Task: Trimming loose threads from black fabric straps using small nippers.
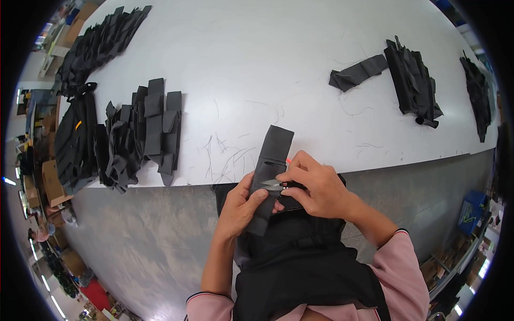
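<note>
My left hand (242,207) is closed on a black fabric strip (276,143), thumb on top and fingers behind it. The strip slants upward over the table's near edge, and a small dark slit or fold crosses its middle. Thread snips (293,185) are gripped in my right hand (318,187). Their pointed metal blades lie against the strip near my left thumb, slightly apart. A bit of orange shows beside my right fingers; what it belongs to is hidden.
On the white table (257,64), a row of black fabric pieces (154,125) lies at left beside a black bundle (77,134), with another pile (107,40) behind. At right are a stack (412,80), a single strip (357,72) and a dark pile (475,96). Loose threads (230,160) are scattered nearby.
</note>
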`<action>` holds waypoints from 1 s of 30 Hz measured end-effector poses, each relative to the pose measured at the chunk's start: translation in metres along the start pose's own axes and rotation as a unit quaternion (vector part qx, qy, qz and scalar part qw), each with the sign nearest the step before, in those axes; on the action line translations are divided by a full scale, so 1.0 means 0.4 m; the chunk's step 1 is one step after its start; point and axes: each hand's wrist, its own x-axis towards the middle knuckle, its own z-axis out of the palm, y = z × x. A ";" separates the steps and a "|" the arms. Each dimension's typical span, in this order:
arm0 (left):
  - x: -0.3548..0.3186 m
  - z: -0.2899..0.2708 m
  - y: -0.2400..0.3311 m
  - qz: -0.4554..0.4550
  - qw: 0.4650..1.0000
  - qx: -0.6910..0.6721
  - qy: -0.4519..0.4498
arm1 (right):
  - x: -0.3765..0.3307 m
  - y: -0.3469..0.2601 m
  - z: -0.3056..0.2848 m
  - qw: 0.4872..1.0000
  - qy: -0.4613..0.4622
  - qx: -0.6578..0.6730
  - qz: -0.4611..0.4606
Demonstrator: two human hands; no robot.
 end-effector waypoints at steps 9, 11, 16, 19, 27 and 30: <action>-0.009 -0.001 0.009 -0.004 0.999 0.020 -0.036 | 0.007 0.019 0.004 0.998 -0.037 0.027 -0.036; -0.009 -0.001 0.014 -0.007 0.998 0.040 -0.040 | 0.002 0.019 0.007 0.998 -0.031 -0.004 -0.053; -0.001 -0.001 -0.007 0.000 0.999 0.033 -0.036 | -0.008 0.019 0.014 0.998 -0.004 0.001 -0.059; 0.006 -0.004 -0.018 0.012 0.999 0.033 -0.024 | -0.024 0.031 0.018 0.995 0.012 0.101 0.007; 0.013 0.003 -0.014 0.033 0.999 -0.033 0.025 | -0.018 0.011 0.009 0.987 0.074 0.131 0.061; 0.018 0.014 -0.012 0.051 0.987 -0.139 0.063 | -0.057 0.011 0.020 0.978 0.105 0.150 0.096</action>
